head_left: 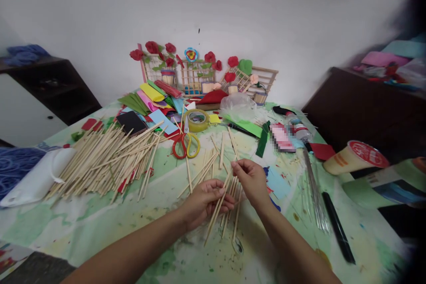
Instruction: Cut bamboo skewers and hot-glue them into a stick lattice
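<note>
Left hand [204, 202] and right hand [251, 179] pinch bamboo sticks [215, 215]; lidded cup [354, 157] lies tipped, contents hidden.

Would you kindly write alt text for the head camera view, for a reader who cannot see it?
A person's left hand and right hand grip a small bundle of wooden sticks at a green-mottled table. A large stick pile lies to the left, with red-and-yellow scissors, a tape roll and coloured paper sheets farther back.

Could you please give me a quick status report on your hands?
Left hand grips a few sticks. Right hand pinches their upper ends. Scissors and stick pile lie apart, farther back.
</note>
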A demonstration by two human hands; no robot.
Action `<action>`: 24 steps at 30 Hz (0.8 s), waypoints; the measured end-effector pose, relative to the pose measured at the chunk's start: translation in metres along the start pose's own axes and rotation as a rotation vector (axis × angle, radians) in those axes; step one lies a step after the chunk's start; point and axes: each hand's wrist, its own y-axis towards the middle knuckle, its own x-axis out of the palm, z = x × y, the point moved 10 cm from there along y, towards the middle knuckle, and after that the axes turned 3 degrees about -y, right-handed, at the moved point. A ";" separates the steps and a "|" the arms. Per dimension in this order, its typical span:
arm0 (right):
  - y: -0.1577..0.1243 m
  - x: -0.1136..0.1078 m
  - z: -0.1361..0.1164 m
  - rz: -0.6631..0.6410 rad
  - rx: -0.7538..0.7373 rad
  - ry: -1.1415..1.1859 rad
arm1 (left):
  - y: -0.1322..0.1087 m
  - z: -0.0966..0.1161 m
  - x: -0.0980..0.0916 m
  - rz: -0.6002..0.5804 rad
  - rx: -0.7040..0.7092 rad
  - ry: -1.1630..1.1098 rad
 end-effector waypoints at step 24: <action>0.005 -0.004 0.017 -0.075 0.094 0.209 | -0.005 -0.013 0.012 -0.114 -0.081 0.037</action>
